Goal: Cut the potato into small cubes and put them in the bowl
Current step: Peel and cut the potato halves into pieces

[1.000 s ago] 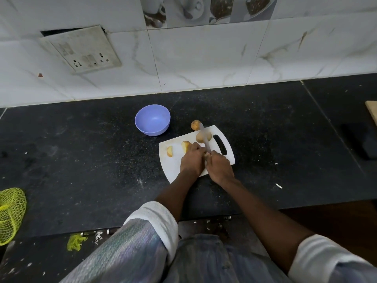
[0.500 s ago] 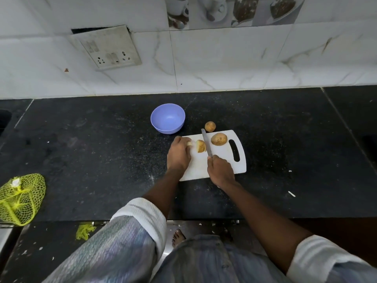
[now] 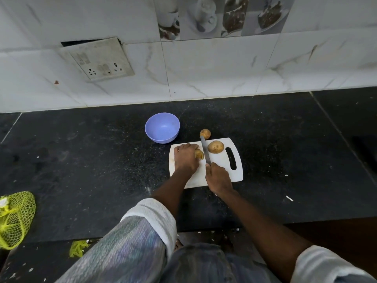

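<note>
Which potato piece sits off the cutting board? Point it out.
The small round potato beyond the board's far edge, on the black counter by the knife tip. The larger half and the piece under the left hand lie on the white board.

White cutting board [image 3: 234,174] with a slot handle at its right end, flat on the black counter. A cut potato piece [image 3: 199,154] (pale yellow cut face toward the blade) lies on the board's left part, largely covered by fingers. A brown-skinned potato half [image 3: 215,147] rests dome up near the board's far edge. A smaller whole potato [image 3: 205,133] sits on the counter just beyond the board. The lavender bowl [image 3: 162,127] stands upright, apart from the board's far-left corner.
</note>
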